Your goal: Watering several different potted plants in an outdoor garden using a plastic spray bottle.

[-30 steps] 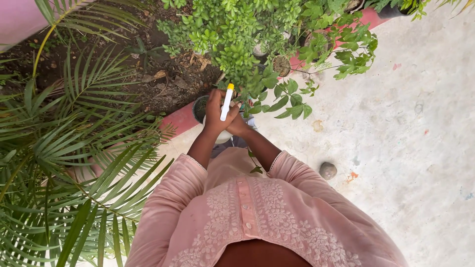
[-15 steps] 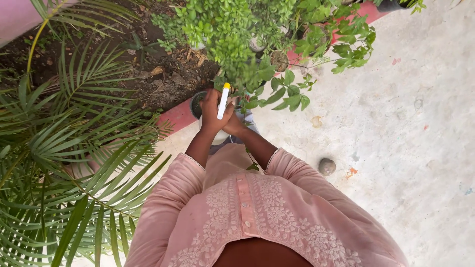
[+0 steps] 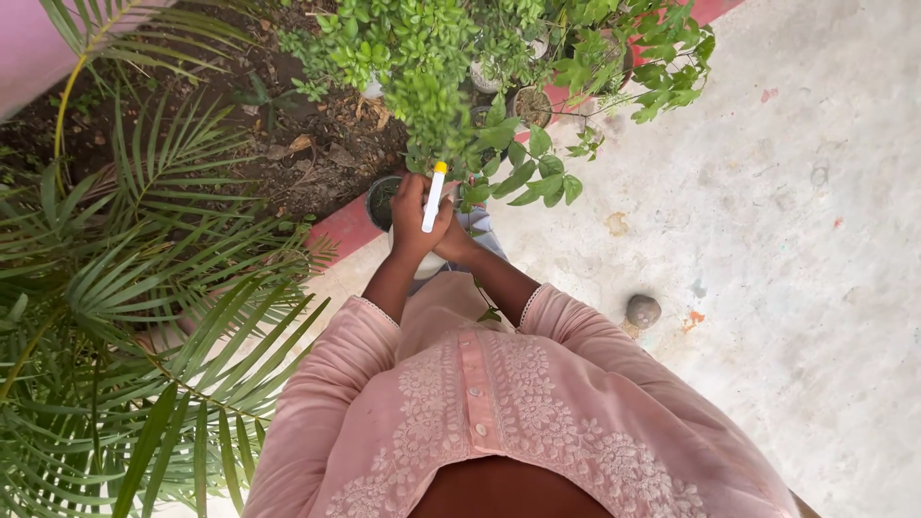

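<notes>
A: Sprayer location?
B: Palm point(image 3: 125, 288) is spreading at far left; bush point(image 3: 432, 67) is leaning over the hands. Sprayer point(image 3: 434, 197), white with a yellow tip, is standing upright beside a dark pot point(image 3: 380, 197).
A: Grip status?
B: Left hand point(image 3: 413, 216) is clamping around the sprayer. Right hand point(image 3: 459, 240) is touching it; closure cannot be determined.

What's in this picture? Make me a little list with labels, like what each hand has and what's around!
Left hand: wrapped around a white sprayer with a yellow tip, tip pointing at the leafy bush
Right hand: pressed against the left hand, mostly hidden; what it holds cannot be told
Leafy bush: just beyond the hands
Dark pot: beside the left hand
Palm fronds: on the person's left
Round stone: on the concrete floor, on the right
</notes>
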